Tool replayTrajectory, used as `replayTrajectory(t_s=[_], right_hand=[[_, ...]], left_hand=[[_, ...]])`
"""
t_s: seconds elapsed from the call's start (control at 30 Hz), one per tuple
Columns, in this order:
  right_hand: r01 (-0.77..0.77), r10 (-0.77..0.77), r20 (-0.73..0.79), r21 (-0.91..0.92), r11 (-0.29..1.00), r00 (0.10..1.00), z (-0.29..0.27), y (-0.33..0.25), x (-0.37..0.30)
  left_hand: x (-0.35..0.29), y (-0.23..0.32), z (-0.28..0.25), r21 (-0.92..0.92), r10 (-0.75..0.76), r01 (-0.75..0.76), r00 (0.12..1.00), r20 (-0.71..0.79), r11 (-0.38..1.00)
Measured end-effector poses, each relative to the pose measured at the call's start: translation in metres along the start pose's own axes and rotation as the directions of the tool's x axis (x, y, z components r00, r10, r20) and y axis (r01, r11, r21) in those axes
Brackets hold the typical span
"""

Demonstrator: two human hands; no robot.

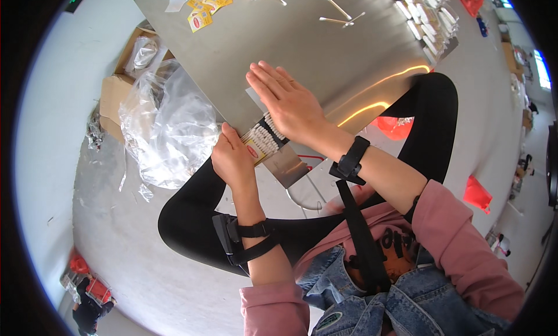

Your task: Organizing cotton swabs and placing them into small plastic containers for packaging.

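Note:
A pack of cotton swabs (263,139) lies at the near corner of the metal table, its white tips lined up in rows on a dark strip. At its near end shows a yellow label card (254,151). My left hand (233,158) is closed on that end, thumb along the side. My right hand (293,107) lies flat over the far end of the swabs, fingers stretched out together, hiding part of them. A clear plastic edge (256,96) sticks out beside its fingers.
The metal table (250,51) bears yellow label cards (200,19), a few loose cotton swabs (338,9) and a heap of filled swab packs (427,19) at far right. Left of it stand a cardboard box (113,97) and a large clear plastic bag (168,121). Red bags (478,193) lie on the floor.

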State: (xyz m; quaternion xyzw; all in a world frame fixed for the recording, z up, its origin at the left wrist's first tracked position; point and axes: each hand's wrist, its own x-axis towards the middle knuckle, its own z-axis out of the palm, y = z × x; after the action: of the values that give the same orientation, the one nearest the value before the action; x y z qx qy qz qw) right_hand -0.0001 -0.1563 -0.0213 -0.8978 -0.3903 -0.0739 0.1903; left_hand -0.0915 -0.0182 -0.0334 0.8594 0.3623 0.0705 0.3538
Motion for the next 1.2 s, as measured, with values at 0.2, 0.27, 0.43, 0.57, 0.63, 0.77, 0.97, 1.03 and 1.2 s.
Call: replayTrajectory(t_s=[0.2, 0.27, 0.43, 0.57, 0.63, 0.77, 0.97, 1.03, 1.2], right_hand=[[0.012, -0.012, 0.015, -0.001, 1.0, 1.0, 0.001, -0.009, 0.001], [0.018, -0.019, 0.015, 0.009, 1.0, 1.0, 0.003, -0.013, 0.001], [0.009, -0.009, 0.002, 0.059, 0.998, 1.0, 0.008, -0.015, 0.0], [0.01, -0.011, 0.017, 0.088, 0.996, 1.0, 0.008, -0.018, -0.001], [0.005, -0.006, 0.015, 0.107, 0.994, 1.0, 0.007, -0.021, -0.001], [-0.021, 0.021, 0.001, 0.134, 0.991, 1.0, 0.009, -0.023, -0.001], [-0.02, 0.022, -0.011, 0.209, 0.978, 1.0, 0.009, -0.028, 0.0], [-0.024, 0.029, -0.021, 0.222, 0.975, 0.999, 0.009, -0.027, 0.0], [-0.028, 0.046, -0.056, 0.294, 0.955, 0.997, 0.01, -0.031, 0.0]], left_hand=[[0.002, -0.007, 0.004, -0.069, -0.018, 0.02, 0.999, 0.031, 0.997], [0.001, -0.007, 0.003, -0.097, -0.014, 0.016, 1.0, 0.02, 0.995], [-0.001, 0.001, 0.001, -0.099, 0.015, -0.014, 1.0, 0.014, 0.995], [-0.002, 0.004, -0.001, -0.089, 0.007, -0.006, 1.0, 0.006, 0.996], [-0.002, 0.002, 0.0, -0.086, 0.019, -0.02, 1.0, -0.012, 0.996], [-0.002, 0.002, 0.002, -0.021, 0.044, -0.044, 0.999, -0.025, 0.999], [-0.003, 0.002, 0.001, 0.07, 0.06, -0.055, 0.996, -0.066, 0.996], [-0.003, 0.007, 0.002, 0.107, 0.085, -0.074, 0.992, -0.096, 0.992], [-0.004, 0.009, 0.001, 0.167, 0.092, -0.075, 0.991, -0.099, 0.983]])
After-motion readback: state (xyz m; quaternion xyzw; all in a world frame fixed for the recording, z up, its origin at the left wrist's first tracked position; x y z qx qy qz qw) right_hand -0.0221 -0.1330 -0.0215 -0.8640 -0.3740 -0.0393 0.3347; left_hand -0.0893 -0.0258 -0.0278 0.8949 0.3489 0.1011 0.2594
